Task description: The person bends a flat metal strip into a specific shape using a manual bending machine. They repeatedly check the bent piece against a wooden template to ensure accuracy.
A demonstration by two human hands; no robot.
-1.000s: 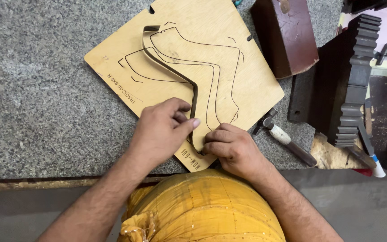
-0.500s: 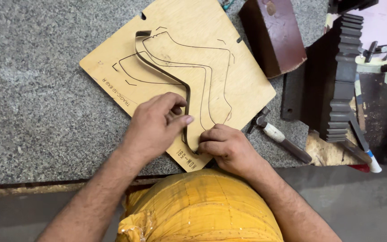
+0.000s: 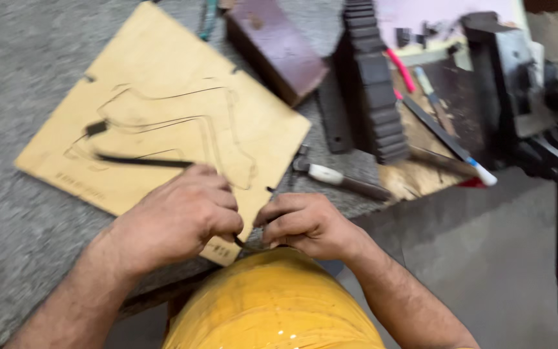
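A thin dark metal strip [image 3: 143,161] is bent along curvy lines cut in a flat wooden board [image 3: 163,84] on the grey table [image 3: 8,226]. The strip's near end is pinched by the left hand [image 3: 175,220] and right hand [image 3: 305,223] at the board's near corner. Close by are seen a brown block [image 3: 276,48], a white-handled tool [image 3: 337,178] and a black vise [image 3: 518,90]. The picture is blurry.

- The thin dark metal strip [image 3: 143,161] on the pale plywood board [image 3: 163,129] disappears under the left hand [image 3: 175,223].
- Motion blur smears the black bench vise [image 3: 518,97].
- The picture's top edge crops the dark red-brown block [image 3: 276,45].
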